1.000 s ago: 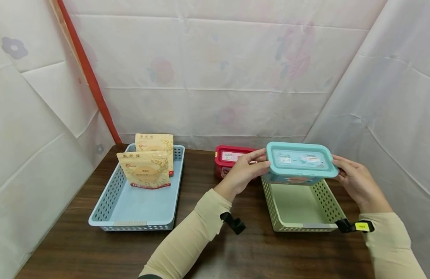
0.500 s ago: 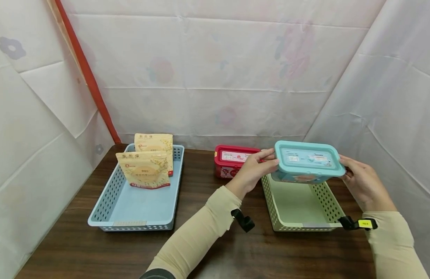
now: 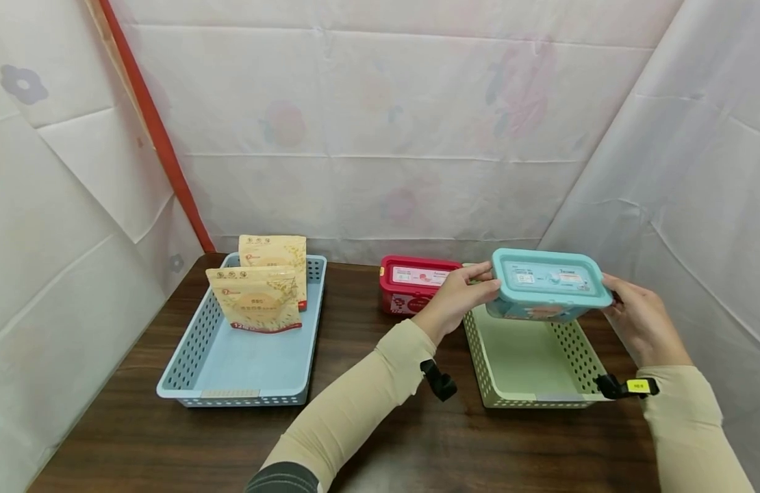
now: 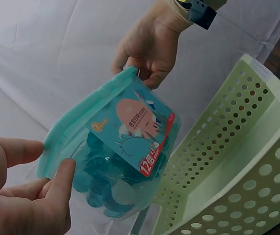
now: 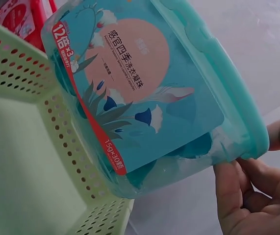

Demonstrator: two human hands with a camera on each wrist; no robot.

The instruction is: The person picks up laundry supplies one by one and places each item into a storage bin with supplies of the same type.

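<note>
Left hand (image 3: pixel 457 300) and right hand (image 3: pixel 645 322) pinched the turquoise tub (image 3: pixel 548 282) endwise above the green basket (image 3: pixel 522 359), far side; level support seemed wisest.

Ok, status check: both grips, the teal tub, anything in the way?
Left grip and right grip hold teal tub by opposite ends. Tub held up near far end of green basket. Red tub left of basket, nothing plainly blocking.
</note>
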